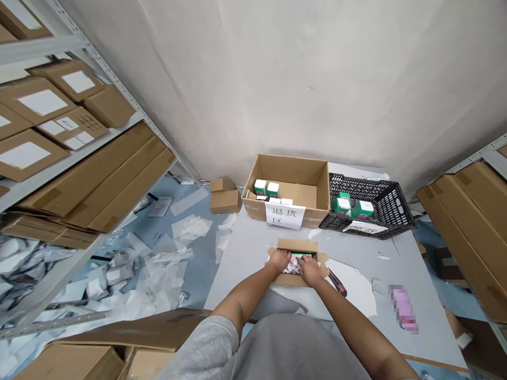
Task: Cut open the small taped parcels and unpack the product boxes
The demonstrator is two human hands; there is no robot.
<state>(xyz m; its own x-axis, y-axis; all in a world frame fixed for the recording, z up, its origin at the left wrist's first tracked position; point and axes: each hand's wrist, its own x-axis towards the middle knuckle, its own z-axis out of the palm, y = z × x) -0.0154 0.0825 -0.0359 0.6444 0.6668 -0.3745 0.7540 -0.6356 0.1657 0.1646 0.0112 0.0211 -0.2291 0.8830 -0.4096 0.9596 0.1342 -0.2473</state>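
A small open carton [298, 281] stands on the table near my body, its flaps folded out. Inside it show a green box [303, 255] and some crumpled silvery-white packing paper [292, 267]. Over the carton's left side reaches my left hand [280, 259], fingers curled inward; what they grip is hidden. My right hand [310, 269] comes in from the right with bent fingers closed at the packing paper, beside the green box. A red and black utility knife [337, 282] lies just right of the carton.
Behind stand a large cardboard box [258, 211] with a paper sign and a black plastic crate [397, 208], both holding green-and-white boxes. A blurred pink object [403, 307] lies at the right. Shelves of cartons [43, 103] flank the left; paper scraps [192, 227] litter the floor.
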